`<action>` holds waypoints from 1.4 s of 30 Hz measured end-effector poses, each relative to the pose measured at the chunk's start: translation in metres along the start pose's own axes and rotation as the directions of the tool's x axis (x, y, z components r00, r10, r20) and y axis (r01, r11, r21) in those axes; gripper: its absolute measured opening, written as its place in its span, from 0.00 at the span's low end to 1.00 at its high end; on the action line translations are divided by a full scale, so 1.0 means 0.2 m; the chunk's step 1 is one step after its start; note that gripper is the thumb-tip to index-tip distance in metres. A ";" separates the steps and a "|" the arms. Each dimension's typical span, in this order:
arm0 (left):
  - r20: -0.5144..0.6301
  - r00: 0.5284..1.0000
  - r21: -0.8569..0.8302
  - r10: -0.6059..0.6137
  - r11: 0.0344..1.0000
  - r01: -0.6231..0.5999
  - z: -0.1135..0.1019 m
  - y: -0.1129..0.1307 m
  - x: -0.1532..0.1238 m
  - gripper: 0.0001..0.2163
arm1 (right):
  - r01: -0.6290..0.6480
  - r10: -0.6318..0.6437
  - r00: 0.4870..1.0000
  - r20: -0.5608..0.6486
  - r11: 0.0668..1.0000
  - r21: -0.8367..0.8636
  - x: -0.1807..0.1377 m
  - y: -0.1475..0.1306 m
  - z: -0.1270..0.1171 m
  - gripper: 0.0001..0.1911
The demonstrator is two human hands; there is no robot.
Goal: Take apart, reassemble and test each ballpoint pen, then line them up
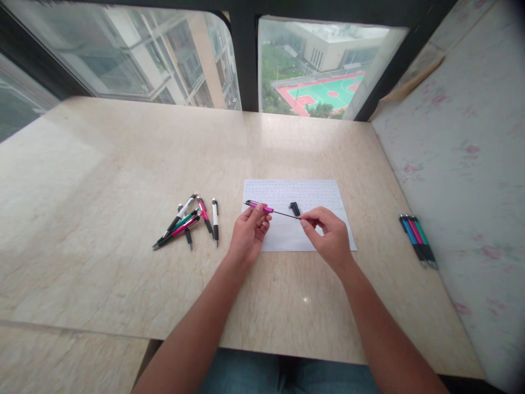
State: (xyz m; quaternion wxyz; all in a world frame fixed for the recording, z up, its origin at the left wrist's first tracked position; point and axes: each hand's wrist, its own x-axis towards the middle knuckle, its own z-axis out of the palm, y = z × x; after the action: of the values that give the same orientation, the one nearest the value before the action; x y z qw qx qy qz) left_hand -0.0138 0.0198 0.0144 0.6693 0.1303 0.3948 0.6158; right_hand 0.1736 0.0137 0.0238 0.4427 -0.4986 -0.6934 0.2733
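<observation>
My left hand (251, 229) pinches the purple barrel of a ballpoint pen (267, 209), its black clip end pointing left. A thin dark ink refill (286, 214) sticks out of the barrel's open right end. The refill's far end is pinched between the thumb and forefinger of my right hand (326, 232). Both hands are above a sheet of paper (287, 238) with rows of faint writing. On that sheet, just beyond my right fingers, lies a short black pen grip (294, 208).
Left of the paper is a loose pile of several pens (177, 225), with a white pen (215, 221) beside it. A row of pens (417, 241) lies near the papered wall (467, 164) at right. Windows (328, 71) border the marble-patterned tabletop (123, 284) at the back.
</observation>
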 end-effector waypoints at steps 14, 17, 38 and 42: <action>0.026 0.999 0.186 -0.028 0.982 0.022 0.02 -0.03 -0.03 0.14 | -0.088 0.088 0.996 -0.001 0.996 0.009 -0.01 -0.01 0.02 0.08; 0.034 0.998 0.178 -0.048 0.983 0.041 0.02 -0.03 -0.03 0.14 | -0.139 0.138 0.990 0.007 0.989 0.053 -0.01 0.00 0.02 0.11; 0.044 0.994 -0.079 -0.104 0.991 0.107 0.02 -0.01 -0.02 0.07 | 0.053 0.051 0.986 0.157 0.804 -0.592 0.01 0.21 0.04 0.20; 0.037 0.993 -0.076 -0.108 0.991 0.110 0.02 -0.01 -0.02 0.07 | 0.028 0.057 0.990 0.128 0.816 -0.577 0.01 0.22 0.04 0.16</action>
State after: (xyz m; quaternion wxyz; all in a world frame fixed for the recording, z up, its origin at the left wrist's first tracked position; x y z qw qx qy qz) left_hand -0.0104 0.0174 0.0171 0.7129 0.0924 0.3662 0.5909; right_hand 0.1853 0.0325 -0.0157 0.2189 -0.5944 -0.7688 0.0878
